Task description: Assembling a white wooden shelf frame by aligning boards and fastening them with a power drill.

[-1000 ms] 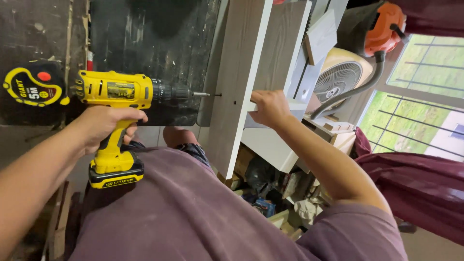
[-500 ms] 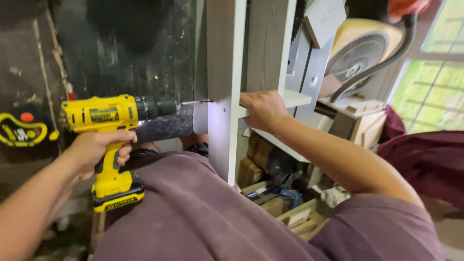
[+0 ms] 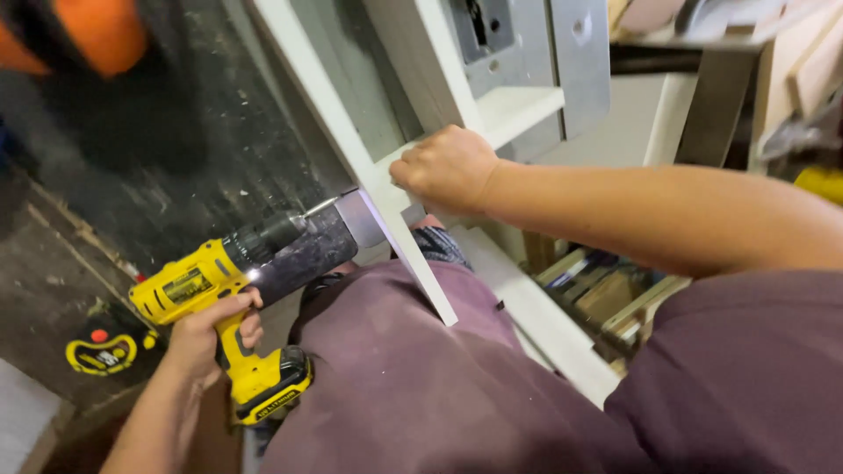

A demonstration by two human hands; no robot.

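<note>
Far to the left, a yellow and black tape [image 3: 104, 351] lay on the dark floor [image 3: 53, 263]. Next to it, the left hand [image 3: 209, 332] was closed tight around the handle of a yellow drill [image 3: 230, 303]. The drill pointed up and to the right. Its thin bit [image 3: 321, 205] touched the side of a white board [image 3: 386, 189], low down, by a grey patch on the board's face.

The board stood on end and leaned a little. It was part of a white frame with a small shelf [image 3: 514, 110] sticking out to the right. The right hand [image 3: 446, 168] was closed over the board's edge, just under that shelf, and held it firm against the push of the drill. A grey metal plate [image 3: 562, 61] sat above the shelf. Under the right arm, low down, there were boxes and bits of wood [image 3: 606, 294].

It looked like the drilling step, with the bit just going into the board. The next move would need the drill kept straight and pushed gently, and the right hand kept gripping so the board did not slip.
</note>
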